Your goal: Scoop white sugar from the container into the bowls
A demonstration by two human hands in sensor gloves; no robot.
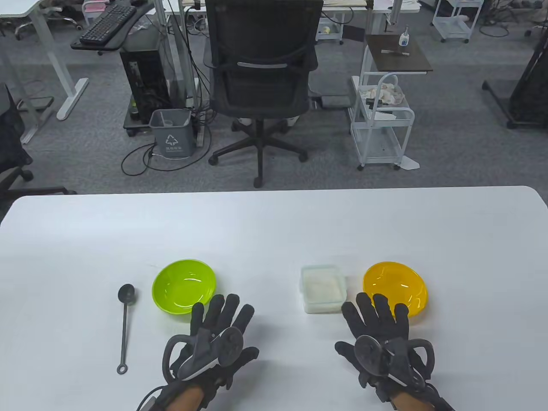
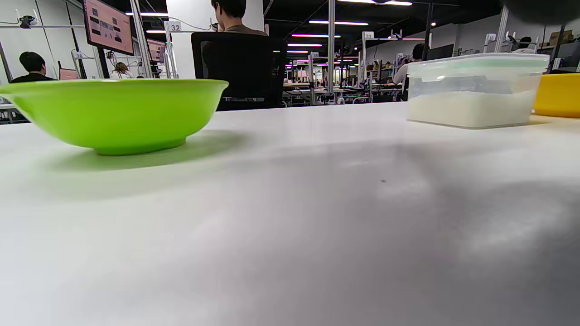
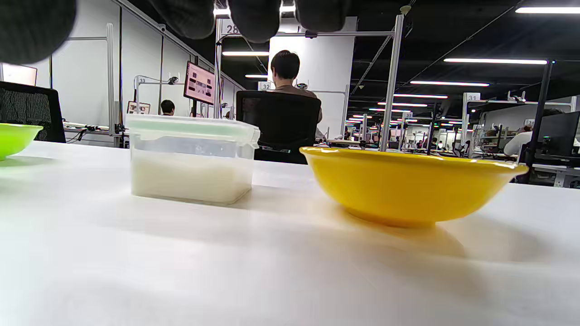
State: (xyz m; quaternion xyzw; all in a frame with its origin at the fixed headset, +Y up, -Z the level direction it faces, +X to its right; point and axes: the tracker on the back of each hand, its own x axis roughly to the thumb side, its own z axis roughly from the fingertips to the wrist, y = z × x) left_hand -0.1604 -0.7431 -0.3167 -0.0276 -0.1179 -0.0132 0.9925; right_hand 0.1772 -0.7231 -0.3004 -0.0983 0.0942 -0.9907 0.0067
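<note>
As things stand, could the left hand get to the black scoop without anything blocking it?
Probably yes. The scoop lies alone on the table, left of the left hand, which rests flat and holds nothing. The green bowl sits farther back, off the direct path.

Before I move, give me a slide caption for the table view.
Both hands flat and empty; spoon left of green bowl, sugar tub, yellow bowl.

We see a black scoop lying flat at far left, bowl end away from us, beside an empty green bowl. A clear tub of white sugar sits right of centre, with an empty yellow bowl just beyond it.
</note>
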